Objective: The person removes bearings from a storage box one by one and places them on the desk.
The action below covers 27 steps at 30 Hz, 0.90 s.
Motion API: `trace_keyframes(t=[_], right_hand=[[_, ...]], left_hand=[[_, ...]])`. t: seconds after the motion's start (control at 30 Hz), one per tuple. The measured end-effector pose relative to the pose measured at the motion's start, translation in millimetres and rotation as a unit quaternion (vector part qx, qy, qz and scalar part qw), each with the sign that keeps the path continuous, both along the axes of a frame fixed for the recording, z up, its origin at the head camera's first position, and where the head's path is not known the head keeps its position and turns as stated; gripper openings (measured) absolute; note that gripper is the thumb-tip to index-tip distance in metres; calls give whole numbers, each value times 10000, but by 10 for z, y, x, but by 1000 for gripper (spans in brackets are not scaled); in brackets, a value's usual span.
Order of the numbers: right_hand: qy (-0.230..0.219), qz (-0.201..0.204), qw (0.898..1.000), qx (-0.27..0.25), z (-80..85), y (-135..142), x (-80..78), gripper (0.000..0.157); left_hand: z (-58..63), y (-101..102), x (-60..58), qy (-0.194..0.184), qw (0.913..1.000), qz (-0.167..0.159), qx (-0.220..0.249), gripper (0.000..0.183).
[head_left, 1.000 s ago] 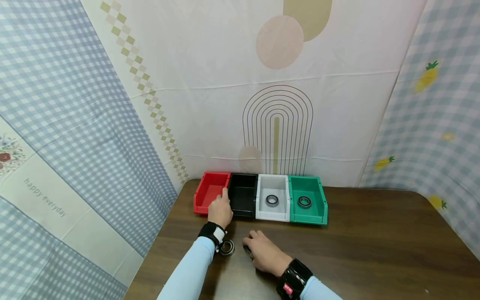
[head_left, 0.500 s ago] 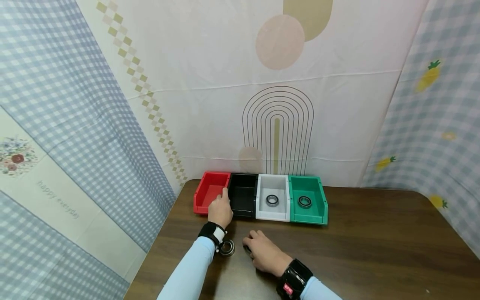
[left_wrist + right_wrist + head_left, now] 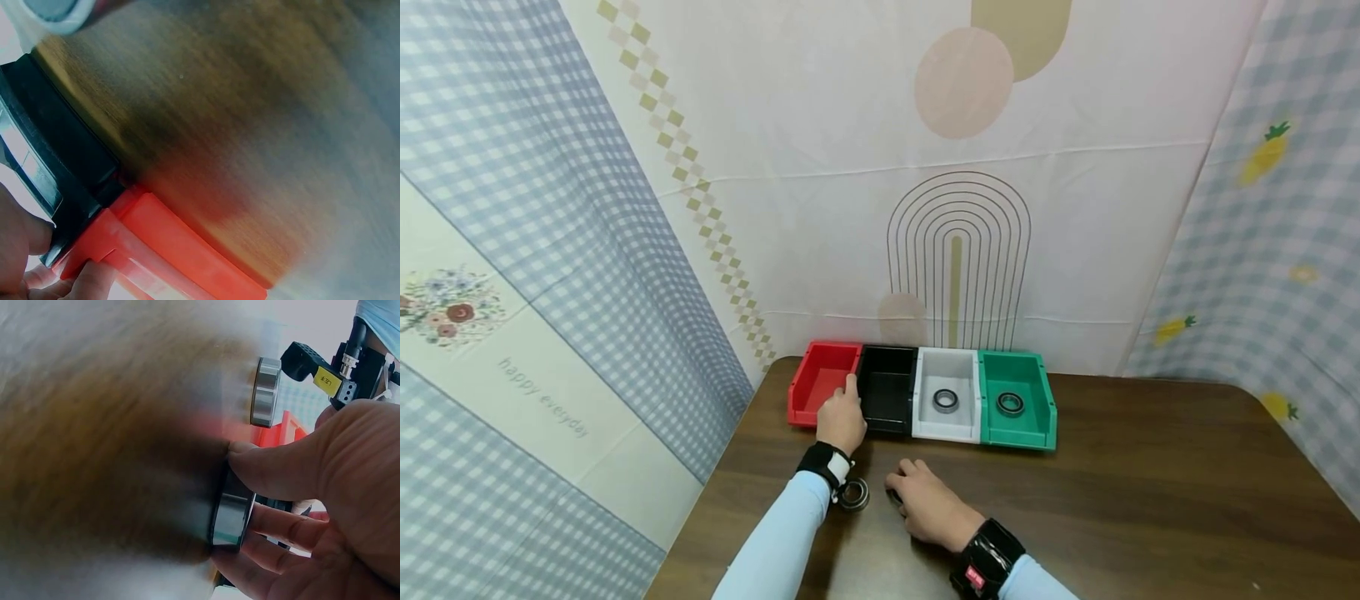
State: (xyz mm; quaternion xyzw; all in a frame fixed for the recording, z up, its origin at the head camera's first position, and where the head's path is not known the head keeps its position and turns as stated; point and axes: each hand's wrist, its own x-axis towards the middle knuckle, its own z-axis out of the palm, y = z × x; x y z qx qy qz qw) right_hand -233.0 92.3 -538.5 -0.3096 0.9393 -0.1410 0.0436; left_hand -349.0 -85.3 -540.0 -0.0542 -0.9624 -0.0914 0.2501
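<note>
Though the head view has swung slightly, neither hand is seen to have shifted: a ball bearing [image 3: 232, 519] is pinched against the table [image 3: 1150, 475] by the right hand [image 3: 928, 507], so nothing has been advanced. The red bin [image 3: 808, 400] and black bin [image 3: 886, 387] are gripped at their seam by the left hand [image 3: 841, 421]. The pinched bearing is mostly hidden from above (its bore cannot be made out); the left fingertips are cut off or covered.
</note>
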Motion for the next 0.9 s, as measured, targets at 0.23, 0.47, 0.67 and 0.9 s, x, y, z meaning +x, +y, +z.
trace_keyframes(t=[0.23,0.47,0.67,0.9], right_hand=[[58,-28,10000,-33,11,9,19,36],[28,-71,10000,-42,10,8,47,35],[-3,-87,9999,-100,5,5,26,34],[-35,-26,10000,-71,5,38,-4,35]], left_hand=[[1,18,-3,-16,10000,-4,-27,39],[8,8,1,-125,9999,16,-66,40],[35,-7,16,-89,9999,46,-38,41],[38,0,1,-141,9999,-17,-80,44]])
